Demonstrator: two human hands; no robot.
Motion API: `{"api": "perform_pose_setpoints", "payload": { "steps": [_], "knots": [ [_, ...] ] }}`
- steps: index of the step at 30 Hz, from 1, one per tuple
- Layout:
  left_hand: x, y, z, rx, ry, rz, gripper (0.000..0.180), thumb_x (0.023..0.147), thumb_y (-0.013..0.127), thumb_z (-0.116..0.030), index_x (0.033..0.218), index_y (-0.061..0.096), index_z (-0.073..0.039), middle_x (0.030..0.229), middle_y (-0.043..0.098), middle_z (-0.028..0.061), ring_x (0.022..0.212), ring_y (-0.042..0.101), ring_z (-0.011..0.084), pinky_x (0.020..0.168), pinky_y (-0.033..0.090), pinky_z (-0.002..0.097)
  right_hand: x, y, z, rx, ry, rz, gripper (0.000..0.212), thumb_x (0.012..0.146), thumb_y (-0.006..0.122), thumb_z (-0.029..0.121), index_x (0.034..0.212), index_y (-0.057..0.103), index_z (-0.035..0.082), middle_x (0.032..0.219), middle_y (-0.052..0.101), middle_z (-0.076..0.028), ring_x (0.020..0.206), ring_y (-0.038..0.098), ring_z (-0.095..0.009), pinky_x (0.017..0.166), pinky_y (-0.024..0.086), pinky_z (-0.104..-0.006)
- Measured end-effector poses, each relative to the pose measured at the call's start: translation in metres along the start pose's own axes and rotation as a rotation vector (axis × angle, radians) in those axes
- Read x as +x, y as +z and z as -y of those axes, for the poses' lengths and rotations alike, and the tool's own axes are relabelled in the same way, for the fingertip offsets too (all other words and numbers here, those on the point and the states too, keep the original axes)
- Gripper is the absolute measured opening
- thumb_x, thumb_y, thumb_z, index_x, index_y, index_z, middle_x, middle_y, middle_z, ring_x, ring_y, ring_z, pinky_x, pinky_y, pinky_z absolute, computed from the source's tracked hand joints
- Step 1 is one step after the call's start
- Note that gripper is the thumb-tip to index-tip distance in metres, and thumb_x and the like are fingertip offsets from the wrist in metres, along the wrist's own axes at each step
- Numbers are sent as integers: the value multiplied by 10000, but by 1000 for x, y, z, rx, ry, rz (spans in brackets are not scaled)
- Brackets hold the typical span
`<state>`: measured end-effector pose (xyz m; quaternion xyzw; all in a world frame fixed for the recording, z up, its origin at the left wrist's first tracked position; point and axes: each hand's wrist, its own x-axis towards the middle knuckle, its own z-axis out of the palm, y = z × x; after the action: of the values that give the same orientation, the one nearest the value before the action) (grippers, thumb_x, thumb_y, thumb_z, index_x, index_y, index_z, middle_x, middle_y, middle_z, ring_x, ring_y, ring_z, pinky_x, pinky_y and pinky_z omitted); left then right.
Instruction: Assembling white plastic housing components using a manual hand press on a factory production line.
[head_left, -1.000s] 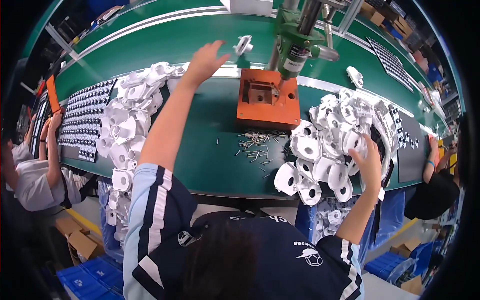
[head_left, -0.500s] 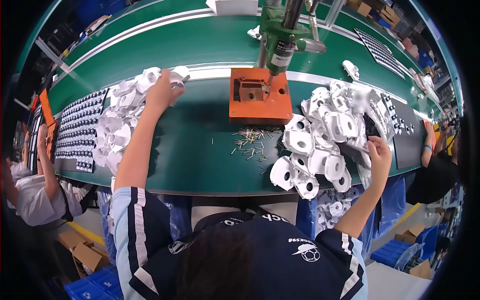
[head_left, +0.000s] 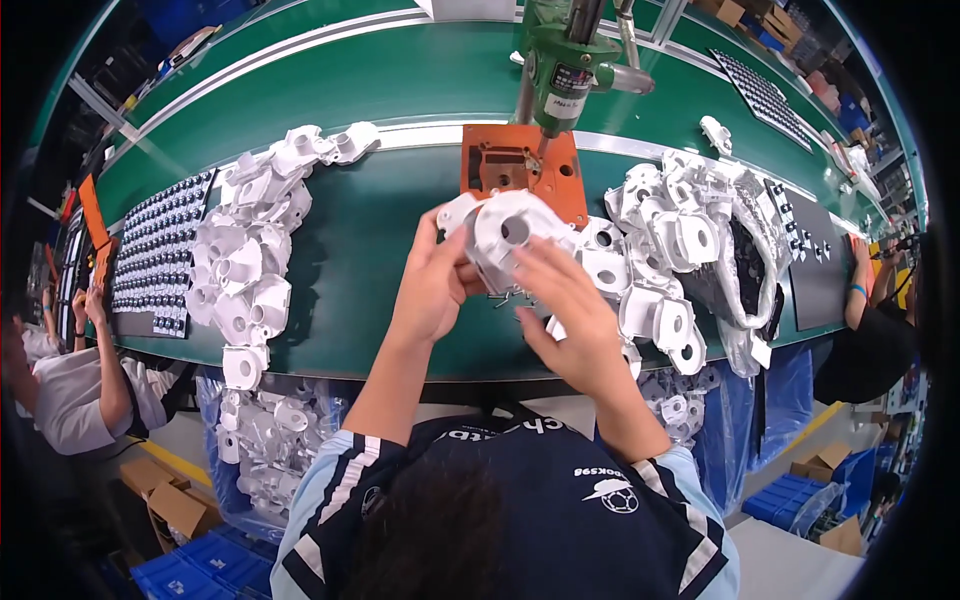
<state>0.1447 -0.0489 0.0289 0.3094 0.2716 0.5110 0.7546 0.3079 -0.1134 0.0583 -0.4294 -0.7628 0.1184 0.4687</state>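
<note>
A white plastic housing (head_left: 518,226) with a round hole is held up in front of me, over the near edge of the orange fixture block (head_left: 570,196). My left hand (head_left: 436,285) grips its left side, thumb in front. My right hand (head_left: 572,312) lays outstretched fingertips on its lower right face, while the thumb stands apart below. Small metal pins (head_left: 512,299) lie on the bench, mostly hidden behind the housing and hands. Above the fixture stands a green press head (head_left: 566,75) with its tip pointing down.
Piles of white housings lie at left (head_left: 238,262) and right (head_left: 660,235), the right beside a clear plastic bag (head_left: 738,300). A tray of small dark parts (head_left: 160,255) lies far left. A black mat (head_left: 815,270) is far right. Co-workers sit on both sides.
My left hand has come from the left pile to the middle with a white housing. My right hand has left the bag at the right pile and now touches the housing.
</note>
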Motion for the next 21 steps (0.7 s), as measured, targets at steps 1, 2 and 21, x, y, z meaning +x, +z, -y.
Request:
{"api": "perform_pose_setpoints", "payload": {
  "steps": [1,2,21],
  "knots": [
    [-1,-3,2,1,-2,3,285,964,431,-166,1229,350,-98,1084,576,115,826,642,180,652,548,335,-3,2,-1,-41,6,69,427,706,638,-71,1119,576,17,1181,594,-125,1218,474,-317,976,402,-405],
    [-3,-9,7,-16,4,-3,283,970,421,-184,1230,355,-96,1093,579,116,852,638,184,687,537,332,-7,5,-3,-80,12,143,421,713,640,-57,1121,577,22,1193,589,-120,1242,449,-316,991,385,-414],
    [-16,17,48,-170,245,-70,298,966,404,-119,1260,350,-121,1195,500,67,1050,552,170,877,464,330,-28,22,-18,750,288,-184,276,812,505,-83,1088,518,-87,1201,524,-268,1196,480,-327,1035,341,-433]
  ]
}}
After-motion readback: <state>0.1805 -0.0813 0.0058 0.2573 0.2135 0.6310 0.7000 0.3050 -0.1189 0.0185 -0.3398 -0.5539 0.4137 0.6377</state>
